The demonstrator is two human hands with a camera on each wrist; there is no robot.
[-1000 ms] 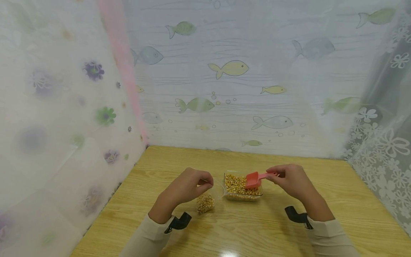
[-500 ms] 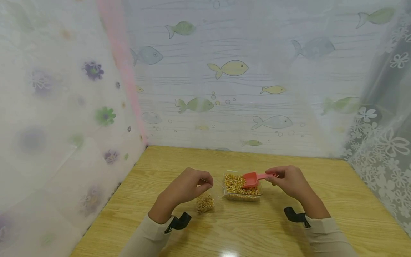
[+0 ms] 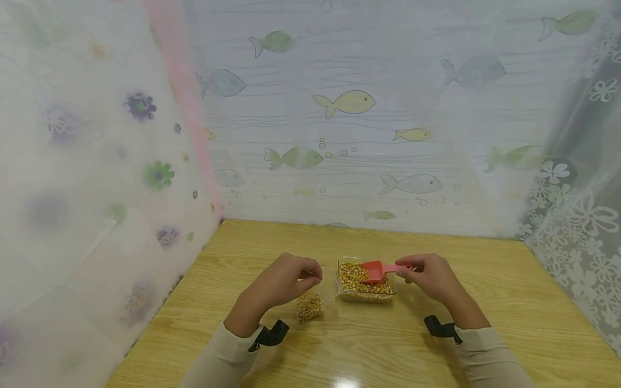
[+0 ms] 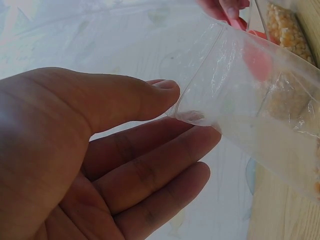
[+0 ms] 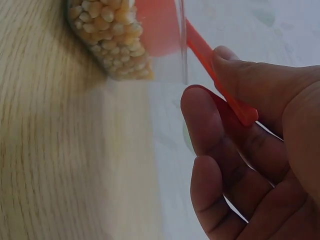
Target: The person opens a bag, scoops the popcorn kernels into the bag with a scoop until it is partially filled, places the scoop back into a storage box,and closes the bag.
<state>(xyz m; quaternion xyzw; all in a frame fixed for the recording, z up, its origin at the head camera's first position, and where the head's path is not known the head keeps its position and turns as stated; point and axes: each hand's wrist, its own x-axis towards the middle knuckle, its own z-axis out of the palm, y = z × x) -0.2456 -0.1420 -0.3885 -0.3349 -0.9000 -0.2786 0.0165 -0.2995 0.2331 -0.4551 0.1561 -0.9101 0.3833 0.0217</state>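
My right hand [image 3: 429, 274] pinches the handle of a small red scoop [image 3: 373, 272] between thumb and fingers. The scoop's blade lies among yellow corn kernels [image 3: 351, 277] in a clear rectangular container [image 3: 366, 298]. In the right wrist view the handle [image 5: 202, 50] slants over the container's wall into the hand. My left hand [image 3: 286, 277] pinches the edge of a clear plastic zip bag [image 4: 220, 80] between thumb and forefinger. Kernels [image 3: 309, 306] fill the bottom of that bag, which stands just left of the container. Through the bag's film the left wrist view shows the red scoop, blurred.
The wooden table [image 3: 339, 345] reaches back to a whitish curtain [image 3: 359, 140] printed with fish. A flower-patterned sheet [image 3: 97, 188] hangs along the left side, and another lacy one [image 3: 582, 215] on the right. Each wrist carries a black camera mount [image 3: 274, 333].
My right hand has moved left, pushing the scoop from the container's right side further into the kernels. My left hand and the bag have stayed in place.
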